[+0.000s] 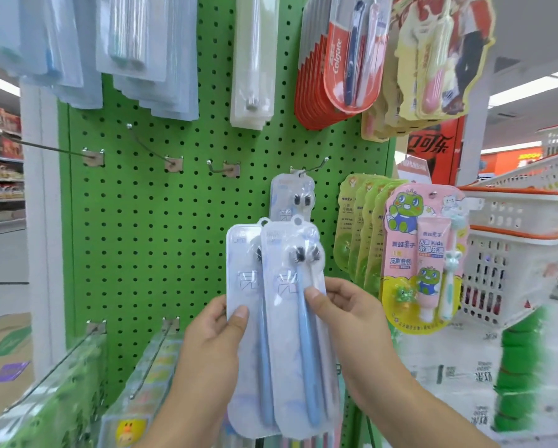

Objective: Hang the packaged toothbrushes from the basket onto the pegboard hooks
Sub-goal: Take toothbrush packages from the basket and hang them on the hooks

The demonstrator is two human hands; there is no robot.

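Two toothbrush packs are held up in front of the green pegboard (148, 221), near the middle of the view. The left hand (213, 344) grips the left pack (243, 286), thumb pressed on its front at about 7 o'clock from the pack's middle, fingers hidden behind it. The right hand (348, 315) pinches the right pack (290, 318), thumb on its front at mid-height, other fingers behind. The right pack overlaps the left one's right edge, and both stand nearly upright with their hang tabs at 12 o'clock.

Just above them, at 12 o'clock, a third pack (292, 195) of the same kind already hangs on a hook (313, 166); the held packs' tops cover its lower end. At 10 o'clock from the hands three bare hooks (221, 168) stick out of the board. At 3 o'clock hang kids' toothbrush sets (423, 253) on pink and yellow cards, and beyond them stand stacked white baskets (516, 253) with orange rims. At 1 o'clock red toothbrush packs (335, 69) hang in a row.
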